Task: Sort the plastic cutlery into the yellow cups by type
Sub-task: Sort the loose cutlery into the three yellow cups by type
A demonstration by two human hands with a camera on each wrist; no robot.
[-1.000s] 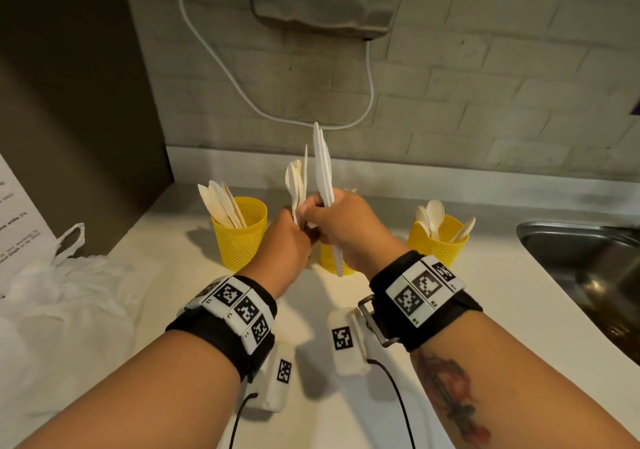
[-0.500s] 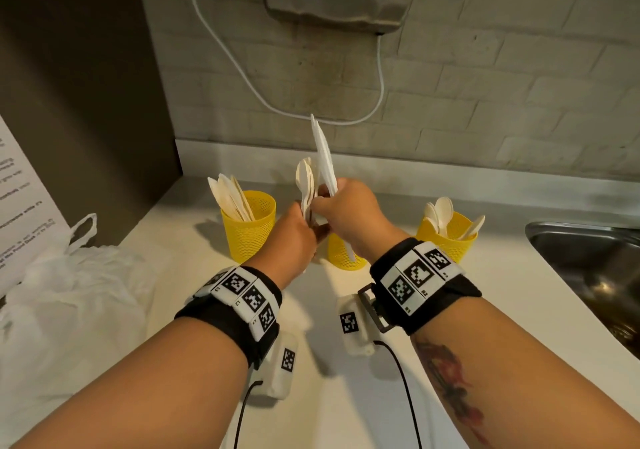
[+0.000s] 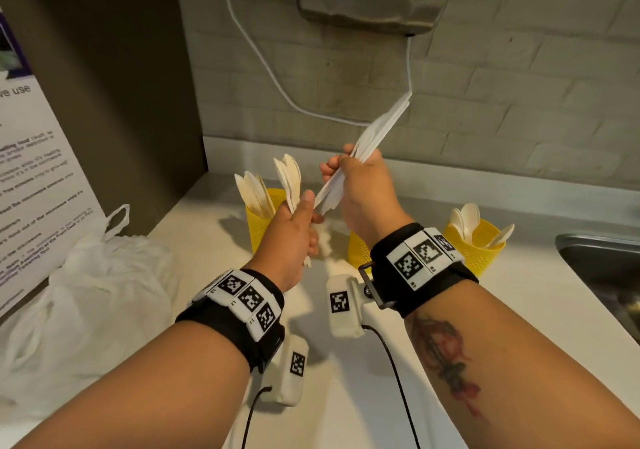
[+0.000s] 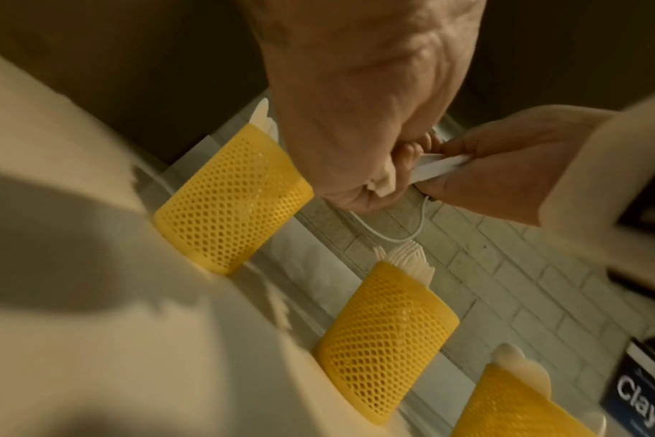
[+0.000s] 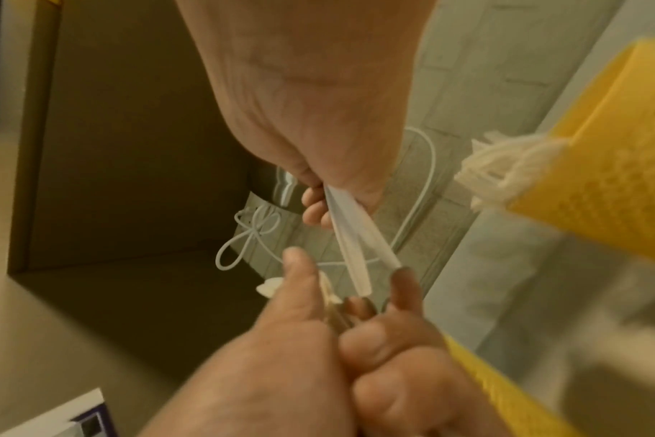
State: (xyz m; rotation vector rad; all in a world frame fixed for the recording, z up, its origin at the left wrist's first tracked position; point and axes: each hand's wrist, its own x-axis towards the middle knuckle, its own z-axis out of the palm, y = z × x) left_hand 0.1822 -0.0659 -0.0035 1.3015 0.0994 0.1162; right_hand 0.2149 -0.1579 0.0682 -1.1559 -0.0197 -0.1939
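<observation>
Brick wall and a pale surface [image 3: 346, 396] frame the work, with a steel sink [image 3: 602, 261] at the right edge and a crumpled plastic bag [image 3: 86, 296] on the left.

Both hands are raised over the cups. The right hand [image 3: 360, 192] is clenched round a flat bundle of white knives [image 3: 381, 126], which slants up and to the right; its lower ends reach down to the left hand [image 3: 291, 240]. The left hand's fingers are curled round a smaller bunch of cream cutlery [image 3: 289, 178] standing upright; I cannot tell its type for sure.

These pieces look light, thin and smooth, fairly stiff but likely to flex or snap if bent, and apt to slide against each other in a bundle. A firm grip round the handles, mid-length, seems the best hold.

Three yellow mesh cups stand in a row by the wall. The left cup [image 3: 258, 220] holds cream pieces with rounded tips. The middle cup [image 4: 389, 340] holds forks [image 4: 408, 260], seen from the left wrist. The right cup [image 3: 479, 251] holds spoons [image 3: 467, 218].
</observation>
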